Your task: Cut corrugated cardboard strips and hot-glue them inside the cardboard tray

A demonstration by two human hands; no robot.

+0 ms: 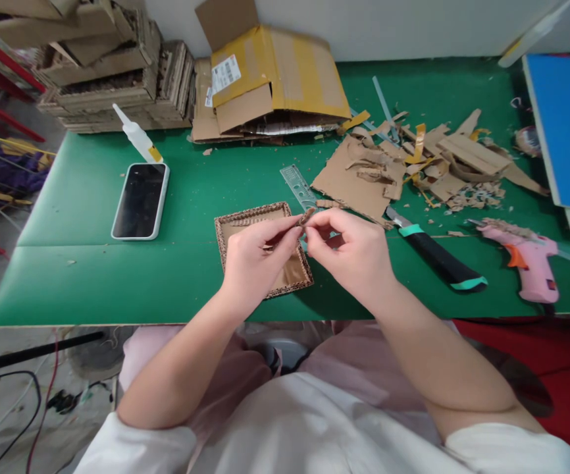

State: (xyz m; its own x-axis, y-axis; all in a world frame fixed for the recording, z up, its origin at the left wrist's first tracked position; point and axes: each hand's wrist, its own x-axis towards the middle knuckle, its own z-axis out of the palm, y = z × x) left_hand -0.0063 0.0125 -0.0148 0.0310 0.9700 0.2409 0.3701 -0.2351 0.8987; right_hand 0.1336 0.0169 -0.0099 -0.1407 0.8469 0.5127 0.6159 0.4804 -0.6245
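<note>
Between my two hands is a small strip of corrugated cardboard (305, 216). My left hand (261, 253) pinches it with thumb and forefinger. From the other side, my right hand (351, 247) has its thumb and fingertips closed at the strip's right end. Beneath my hands a shallow cardboard tray (292, 288) with raised corrugated edges lies on the table, partly covered by my left hand. A clear ruler (299, 186) sticks out behind my right hand.
To the right lie a utility knife (440, 258), a pink glue gun (532, 257) and a heap of cardboard scraps (443, 158). A phone (141, 201) and a white glue bottle (137, 137) are at left. Behind are a yellow-taped box (285, 72) and stacked cardboard pieces (112, 85).
</note>
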